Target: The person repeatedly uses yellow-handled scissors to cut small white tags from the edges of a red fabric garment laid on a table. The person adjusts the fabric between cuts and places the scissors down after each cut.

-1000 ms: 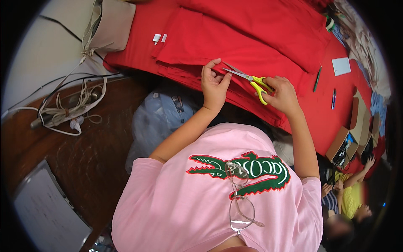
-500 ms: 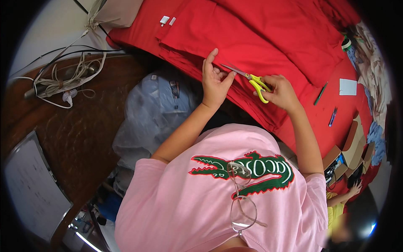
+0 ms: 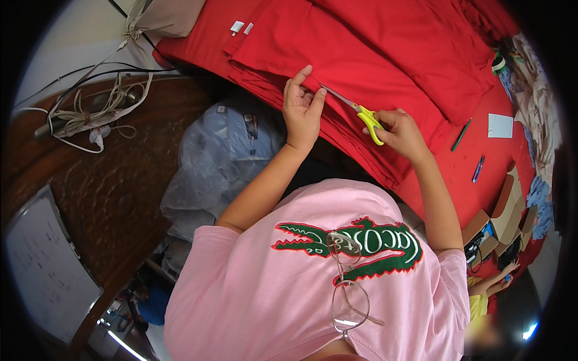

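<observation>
My right hand (image 3: 402, 135) grips a pair of scissors (image 3: 368, 122) with yellow-green handles, thumb and fingers at the loops. The metal blades look closed and point left, their tip beside my left thumb. My left hand (image 3: 303, 120) is at the near edge of a stack of folded red cloth (image 3: 361, 60). Its index finger is stretched out, the thumb stands apart and the other fingers curl; I see nothing held there. Two small white labels (image 3: 236, 27) lie on the cloth's far left part.
On the red table to the right lie a green pen (image 3: 462, 133), a blue pen (image 3: 478, 168) and a white card (image 3: 500, 126). An open cardboard box (image 3: 504, 201) stands nearer. Plastic-wrapped blue garments (image 3: 226, 144) sit below the table edge. Another person's hand (image 3: 510, 268) shows far right.
My left hand has shifted slightly left and its thumb has drawn in toward the fingers. The scissors' handles have come together and the blades have closed.
</observation>
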Demonstrator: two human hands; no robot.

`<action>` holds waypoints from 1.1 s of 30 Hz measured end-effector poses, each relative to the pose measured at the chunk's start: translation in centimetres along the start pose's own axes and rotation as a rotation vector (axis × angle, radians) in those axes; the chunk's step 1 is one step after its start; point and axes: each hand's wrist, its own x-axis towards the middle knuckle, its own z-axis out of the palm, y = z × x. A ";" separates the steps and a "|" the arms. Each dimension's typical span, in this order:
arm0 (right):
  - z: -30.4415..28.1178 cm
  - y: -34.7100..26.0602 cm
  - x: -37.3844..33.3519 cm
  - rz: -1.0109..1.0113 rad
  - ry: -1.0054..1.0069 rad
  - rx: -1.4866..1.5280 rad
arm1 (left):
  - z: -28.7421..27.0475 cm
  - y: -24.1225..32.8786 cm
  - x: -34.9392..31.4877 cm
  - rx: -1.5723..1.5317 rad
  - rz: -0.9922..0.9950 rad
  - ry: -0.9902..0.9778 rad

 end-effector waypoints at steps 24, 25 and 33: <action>2.1 -1.8 2.6 -0.018 0.076 -0.014 | -1.3 0.4 1.4 -0.071 -0.006 0.056; 2.0 -2.5 2.9 -0.031 0.085 -0.038 | -1.3 0.7 1.5 -0.086 -0.003 0.041; 1.9 -4.1 4.6 -0.082 0.126 -0.175 | -1.4 1.8 1.5 -0.148 0.004 -0.013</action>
